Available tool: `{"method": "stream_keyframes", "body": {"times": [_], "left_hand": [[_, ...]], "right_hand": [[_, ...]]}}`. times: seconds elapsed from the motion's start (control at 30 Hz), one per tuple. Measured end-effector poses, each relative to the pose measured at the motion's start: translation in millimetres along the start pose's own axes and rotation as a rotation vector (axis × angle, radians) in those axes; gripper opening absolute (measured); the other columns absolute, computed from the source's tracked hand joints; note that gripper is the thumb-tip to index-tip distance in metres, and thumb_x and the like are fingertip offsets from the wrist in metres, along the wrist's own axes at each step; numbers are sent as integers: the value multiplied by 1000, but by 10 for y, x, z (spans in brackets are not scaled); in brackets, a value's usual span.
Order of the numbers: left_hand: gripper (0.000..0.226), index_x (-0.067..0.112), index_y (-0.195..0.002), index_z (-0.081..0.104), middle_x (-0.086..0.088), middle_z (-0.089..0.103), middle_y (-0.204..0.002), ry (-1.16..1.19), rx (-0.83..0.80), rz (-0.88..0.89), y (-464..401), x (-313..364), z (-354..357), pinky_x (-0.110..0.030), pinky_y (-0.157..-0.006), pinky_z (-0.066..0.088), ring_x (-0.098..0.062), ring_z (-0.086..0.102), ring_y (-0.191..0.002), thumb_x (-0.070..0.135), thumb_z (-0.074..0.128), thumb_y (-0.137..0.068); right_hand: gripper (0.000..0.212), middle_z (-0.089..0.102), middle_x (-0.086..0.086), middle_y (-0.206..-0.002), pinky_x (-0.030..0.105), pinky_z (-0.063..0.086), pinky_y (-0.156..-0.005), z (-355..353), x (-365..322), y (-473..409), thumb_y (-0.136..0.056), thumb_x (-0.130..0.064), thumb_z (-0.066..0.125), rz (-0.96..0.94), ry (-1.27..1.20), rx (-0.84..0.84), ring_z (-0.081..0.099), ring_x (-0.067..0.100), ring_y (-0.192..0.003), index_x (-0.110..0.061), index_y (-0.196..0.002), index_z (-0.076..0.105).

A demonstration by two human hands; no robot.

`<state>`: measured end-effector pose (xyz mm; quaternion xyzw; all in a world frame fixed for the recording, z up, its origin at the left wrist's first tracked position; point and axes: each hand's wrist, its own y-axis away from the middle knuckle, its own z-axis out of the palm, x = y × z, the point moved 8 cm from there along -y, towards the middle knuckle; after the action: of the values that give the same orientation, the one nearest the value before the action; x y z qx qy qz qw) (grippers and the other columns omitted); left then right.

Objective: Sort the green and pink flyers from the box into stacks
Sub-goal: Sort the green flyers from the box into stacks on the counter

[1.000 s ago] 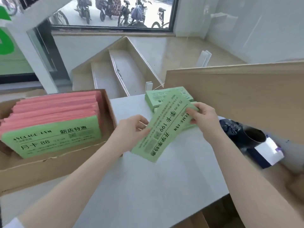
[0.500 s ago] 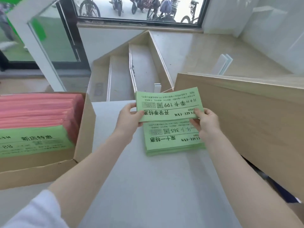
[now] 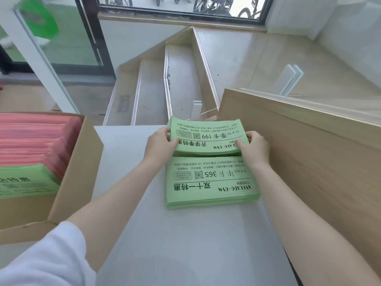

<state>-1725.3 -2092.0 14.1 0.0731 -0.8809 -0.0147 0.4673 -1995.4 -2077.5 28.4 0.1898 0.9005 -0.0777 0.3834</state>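
Observation:
Two stacks of green flyers lie on the white table (image 3: pixel 185 244). The near green stack (image 3: pixel 210 182) lies flat with "365" print on top. On the far green stack (image 3: pixel 206 137), marked "199", rests a green flyer that both hands hold at its ends. My left hand (image 3: pixel 160 145) pinches its left end, thumb on top. My right hand (image 3: pixel 254 148) pinches its right end. At the left stands the cardboard box (image 3: pixel 76 182) filled with pink flyers (image 3: pixel 35 139) and a green flyer (image 3: pixel 22 182) in front of them.
A light wooden panel (image 3: pixel 309 162) rises along the table's right side, close to my right arm. Beyond the table's far edge, steps (image 3: pixel 175 79) descend toward a window. The box stands at the table's left edge.
The green "199" flyer went from tilted in mid-air to flat on the far stack, both hands still holding it. The view shifted right and closer.

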Motion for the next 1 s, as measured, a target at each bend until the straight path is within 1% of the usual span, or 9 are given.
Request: {"method": "stream_keyframes", "body": {"times": [0.1,0.17,0.37,0.5,0.57,0.67,0.73,0.83,1.0], "left_hand": [[48,10,-133,42,-10,47,-126,-27,22,-65,-50,-100,29,-39,-96,41,-26,47,-115,21,56,-88],[49,7,-136,35,-10,39,-138,85,-24,-143,-55,-194,116,-39,-102,38,-27,43,-123,23,51,-92],[25,21,-117,47,-2,63,-112,487,-147,-263,-3,-227,355,-47,-86,53,-24,64,-98,13,37,-96],[20,18,-115,45,-3,62,-117,432,-140,-242,-71,-232,329,-44,-84,53,-21,64,-95,13,42,-96],[37,17,-131,36,2,52,-130,406,-124,-243,-157,-261,282,-37,-89,49,-16,58,-103,19,46,-96],[84,19,-149,3,2,12,-156,51,-115,-38,-331,-66,148,-35,-112,20,-16,17,-141,36,59,-89],[102,19,-149,4,1,-1,-157,-390,-176,226,-414,195,193,-37,-116,5,-18,-1,-144,50,68,-76],[114,16,-149,7,0,10,-156,-738,-363,411,-450,407,448,-35,-116,7,-20,7,-143,63,70,-65],[121,16,-148,9,-2,19,-152,-843,-478,398,-505,402,632,-35,-114,13,-22,17,-139,71,68,-58]], "right_hand": [[42,52,10,-130,33,38,-96,65,77,-39,-90,-22,58,-3,50,-45,49,24,-117,-6,-127,50],[46,48,9,-137,32,34,-100,104,112,-74,-93,-23,52,15,25,-89,45,24,-125,-6,-135,44],[25,65,4,-110,39,49,-87,242,121,-105,-96,-17,38,37,-81,-188,60,23,-99,-12,-110,59],[43,47,6,-140,35,38,-100,282,119,-169,-98,-19,38,40,-55,-202,47,23,-125,-11,-140,36],[52,36,7,-148,35,31,-107,281,47,-236,-98,-21,41,-17,5,-201,36,23,-134,-11,-146,25],[75,18,3,-156,39,16,-117,337,-268,-305,-88,-36,58,-300,279,-259,15,19,-143,-16,-148,18],[94,11,-1,-157,38,7,-118,511,-444,-316,-77,-47,68,-472,468,-412,5,16,-145,-19,-149,13],[109,11,-1,-157,37,6,-118,718,-514,-389,-67,-55,73,-525,609,-610,6,16,-144,-23,-149,9],[112,17,-1,-155,39,10,-117,795,-463,-468,-61,-63,72,-504,672,-655,13,18,-142,-23,-148,14]]}}
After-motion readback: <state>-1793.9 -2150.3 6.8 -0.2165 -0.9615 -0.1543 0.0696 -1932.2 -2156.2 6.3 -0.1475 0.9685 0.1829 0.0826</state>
